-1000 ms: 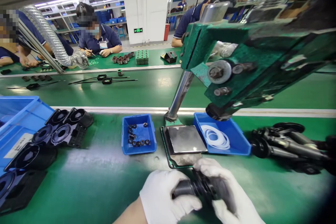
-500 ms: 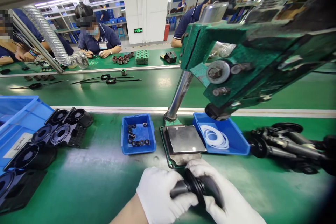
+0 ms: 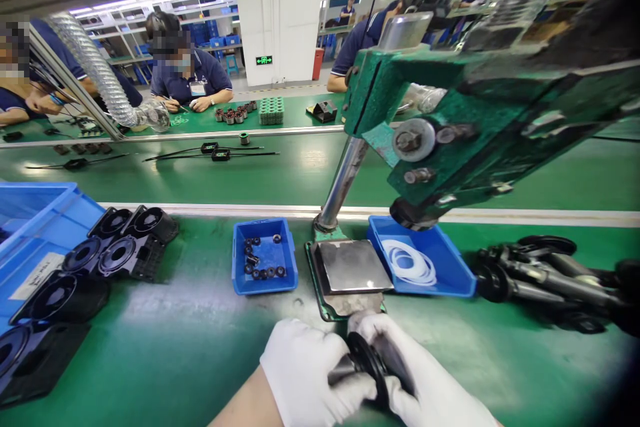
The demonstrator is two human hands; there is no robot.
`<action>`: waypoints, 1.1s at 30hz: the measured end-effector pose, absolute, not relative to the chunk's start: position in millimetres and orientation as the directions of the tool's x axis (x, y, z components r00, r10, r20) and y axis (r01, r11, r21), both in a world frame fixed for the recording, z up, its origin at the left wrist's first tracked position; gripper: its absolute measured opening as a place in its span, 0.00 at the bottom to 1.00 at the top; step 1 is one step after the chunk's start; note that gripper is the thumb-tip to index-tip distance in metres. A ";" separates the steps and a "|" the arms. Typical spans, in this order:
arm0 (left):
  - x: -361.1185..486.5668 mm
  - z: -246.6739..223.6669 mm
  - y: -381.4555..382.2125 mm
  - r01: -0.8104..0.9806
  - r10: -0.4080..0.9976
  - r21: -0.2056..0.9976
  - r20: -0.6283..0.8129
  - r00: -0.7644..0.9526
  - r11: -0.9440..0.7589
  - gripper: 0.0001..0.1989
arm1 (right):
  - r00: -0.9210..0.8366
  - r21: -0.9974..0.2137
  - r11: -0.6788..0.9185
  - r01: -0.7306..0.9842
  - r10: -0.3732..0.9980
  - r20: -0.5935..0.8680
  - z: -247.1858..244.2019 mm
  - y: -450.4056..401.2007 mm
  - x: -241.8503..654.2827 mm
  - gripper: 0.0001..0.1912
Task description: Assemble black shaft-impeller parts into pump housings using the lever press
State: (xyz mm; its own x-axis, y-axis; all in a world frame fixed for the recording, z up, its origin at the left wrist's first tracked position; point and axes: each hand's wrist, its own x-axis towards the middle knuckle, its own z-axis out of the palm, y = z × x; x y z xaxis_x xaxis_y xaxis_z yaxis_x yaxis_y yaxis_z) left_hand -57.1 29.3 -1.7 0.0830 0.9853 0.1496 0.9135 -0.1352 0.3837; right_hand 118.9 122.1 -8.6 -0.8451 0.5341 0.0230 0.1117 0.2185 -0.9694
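Note:
Both my hands wear white gloves and hold one black part with a round disc flange and a stem (image 3: 369,363), low in front of the press. My left hand (image 3: 303,370) is closed around the stem on the left side. Fingers of my right hand (image 3: 427,370) wrap the other side, next to the disc. Gloves cover much of the part, so its ends are partly hidden. Just beyond my hands is the green press (image 3: 410,93), its steel plate (image 3: 353,265) bare.
A blue bin (image 3: 265,288) holds small black rings; another (image 3: 450,277) holds white tubing. Black tubular parts (image 3: 550,280) pile up at right. Black housings (image 3: 125,253) stand beside a large blue crate (image 3: 83,207) at left. Co-workers (image 3: 193,83) sit across the green belt (image 3: 305,177).
The black part has tilted slightly in my hands, with my right hand shifting a little lower. Wired black boxes on the belt have moved right.

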 end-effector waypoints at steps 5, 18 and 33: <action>-57.0 -4.6 28.5 0.915 0.977 0.370 0.192 0.092 -0.159 0.18 | -0.853 -0.971 0.196 0.136 0.522 -0.014 -8.9 122.5 118.0 0.12; -56.4 -3.9 26.6 0.915 0.980 0.370 0.168 0.106 -0.162 0.17 | -0.850 -0.969 0.197 0.152 0.526 -0.026 -5.4 122.9 115.6 0.12; -56.3 -6.9 27.8 0.922 0.977 0.350 0.181 0.109 -0.168 0.18 | -0.858 -0.973 0.183 0.142 0.513 -0.028 -6.2 122.5 115.5 0.10</action>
State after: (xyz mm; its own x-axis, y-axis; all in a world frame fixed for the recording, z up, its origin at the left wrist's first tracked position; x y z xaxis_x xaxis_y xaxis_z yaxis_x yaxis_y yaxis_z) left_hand -56.3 27.8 -6.9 0.1095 0.9774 0.1810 0.9217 -0.1680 0.3497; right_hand 115.5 122.5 -6.2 -0.8579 0.5131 -0.0284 0.1416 0.1829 -0.9729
